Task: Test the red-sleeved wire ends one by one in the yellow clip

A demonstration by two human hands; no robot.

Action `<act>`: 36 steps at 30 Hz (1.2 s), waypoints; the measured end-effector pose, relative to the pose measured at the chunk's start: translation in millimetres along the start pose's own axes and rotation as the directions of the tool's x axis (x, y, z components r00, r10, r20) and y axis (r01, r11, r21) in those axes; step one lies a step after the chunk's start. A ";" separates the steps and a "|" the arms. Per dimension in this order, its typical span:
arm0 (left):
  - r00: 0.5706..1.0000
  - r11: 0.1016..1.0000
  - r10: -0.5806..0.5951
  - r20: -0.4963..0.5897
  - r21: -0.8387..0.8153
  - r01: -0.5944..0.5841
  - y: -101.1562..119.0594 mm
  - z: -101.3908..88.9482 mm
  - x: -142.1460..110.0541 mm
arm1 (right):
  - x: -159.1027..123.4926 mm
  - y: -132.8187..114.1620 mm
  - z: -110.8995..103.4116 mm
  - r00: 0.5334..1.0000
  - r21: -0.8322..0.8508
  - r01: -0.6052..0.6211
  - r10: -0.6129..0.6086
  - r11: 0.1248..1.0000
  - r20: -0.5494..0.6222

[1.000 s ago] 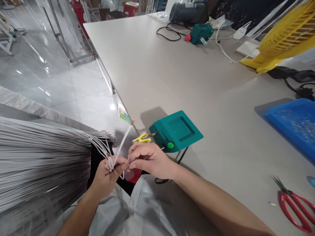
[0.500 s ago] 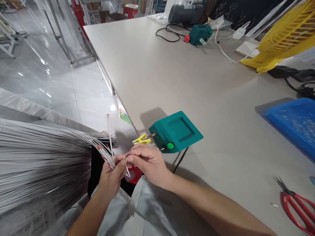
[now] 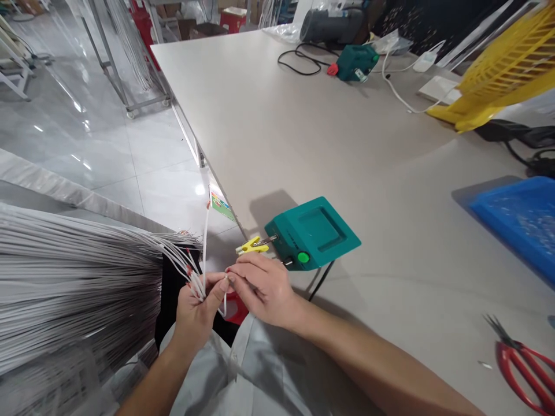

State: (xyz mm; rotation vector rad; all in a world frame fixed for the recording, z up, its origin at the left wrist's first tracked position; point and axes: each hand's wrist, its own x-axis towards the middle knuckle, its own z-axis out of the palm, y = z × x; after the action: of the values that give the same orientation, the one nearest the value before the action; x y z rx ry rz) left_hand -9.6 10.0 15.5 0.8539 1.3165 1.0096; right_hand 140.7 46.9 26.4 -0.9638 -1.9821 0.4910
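Though red-tipped, mostly white wires [image 3: 198,284]

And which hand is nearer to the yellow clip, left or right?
Right. The right hand is just below the yellow clip in the view; the left hand, holding white wires, is lower and farther off to the left.

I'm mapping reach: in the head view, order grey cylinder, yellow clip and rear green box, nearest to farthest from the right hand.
1. Yellow clip, just past the right hand.
2. Rear green box, far ahead.
3. Grey cylinder, behind the box.
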 end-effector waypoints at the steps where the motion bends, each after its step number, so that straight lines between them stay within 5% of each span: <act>1: 1.000 1.000 -0.002 -0.007 -0.002 0.002 -1.6 0.0 -0.2 | 0.5 1.4 -1.9 0.997 -0.090 0.081 -0.079 0.993 0.016; 4: 1.000 1.000 0.013 -0.014 0.025 -0.013 -2.2 0.4 -1.2 | 2.8 5.0 -7.9 0.962 -0.292 0.271 -0.249 0.917 0.112; 9: 0.994 0.990 0.076 -0.074 0.127 -0.067 1.5 5.6 -3.5 | 3.3 6.9 -11.0 0.903 -0.394 0.416 -0.322 0.819 0.285; 12: 0.986 0.991 0.082 -0.148 0.119 -0.064 -0.3 6.3 -2.4 | 2.0 5.0 -10.8 0.906 -0.346 0.386 -0.282 0.855 0.315; 15: 0.979 0.995 0.067 -0.192 0.085 -0.052 -2.9 2.2 0.4 | 1.8 1.3 -12.4 0.947 -0.196 0.220 -0.161 0.956 0.278; 20: 0.993 0.995 0.058 -0.105 0.089 -0.048 1.1 -0.6 1.2 | 2.6 -0.2 -12.1 0.991 -0.046 -0.082 0.086 0.996 0.101; 23: 0.998 0.988 0.061 -0.022 0.144 -0.057 6.4 1.8 0.3 | 2.0 2.0 -10.2 0.983 -0.039 -0.038 0.045 0.999 0.180; 28: 0.993 0.969 0.086 0.082 0.227 -0.102 9.6 2.3 -1.6 | 0.5 3.3 -10.0 0.947 -0.269 0.256 -0.185 0.928 0.263; 32: 0.996 0.969 0.090 -0.021 0.233 -0.083 6.9 5.3 -1.5 | 0.2 1.5 -9.8 0.906 -0.406 0.381 -0.248 0.831 0.344; 36: 0.992 0.993 0.017 -0.129 0.115 -0.002 2.8 5.2 3.1 | 2.7 -2.1 -12.9 0.941 -0.307 0.261 -0.169 0.915 0.294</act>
State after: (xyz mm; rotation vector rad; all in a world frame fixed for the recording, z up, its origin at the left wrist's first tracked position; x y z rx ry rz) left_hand -4.7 14.2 17.4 0.8937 1.4939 1.0184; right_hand 149.5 47.4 36.4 -0.9035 -2.4389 0.1530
